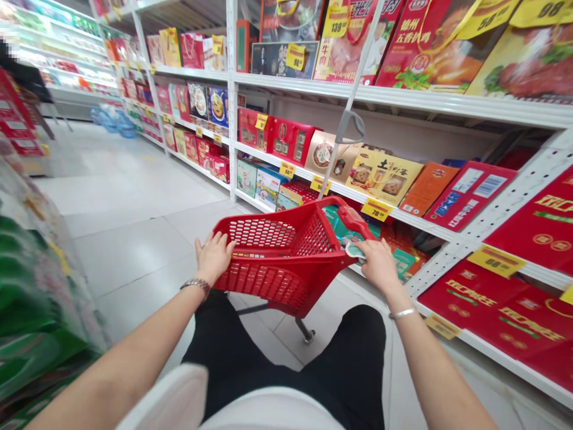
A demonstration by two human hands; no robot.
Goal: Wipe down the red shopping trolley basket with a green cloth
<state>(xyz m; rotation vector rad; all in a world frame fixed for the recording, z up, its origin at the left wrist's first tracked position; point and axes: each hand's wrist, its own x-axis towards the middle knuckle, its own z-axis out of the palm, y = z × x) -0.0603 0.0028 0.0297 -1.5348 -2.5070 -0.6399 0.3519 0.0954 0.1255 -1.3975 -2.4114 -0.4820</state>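
A red plastic shopping cart stands right in front of me, turned sideways, with its mesh basket at knee height. My left hand grips the basket rim at its left end, fingers bent over the edge. At the other end, my right hand is closed at the corner by the red handle. A small white and green piece shows by its fingertips; I cannot make out what it is. The visible inside of the basket shows only red mesh walls. Beneath it a caster wheel rests on the tiles.
White shelves with boxed goods and yellow price tags run along the right. A grey pole with a hook rises behind the cart. Green packages line the left side. Blue water bottles stand farther down the tiled aisle, and a person is partly visible far left.
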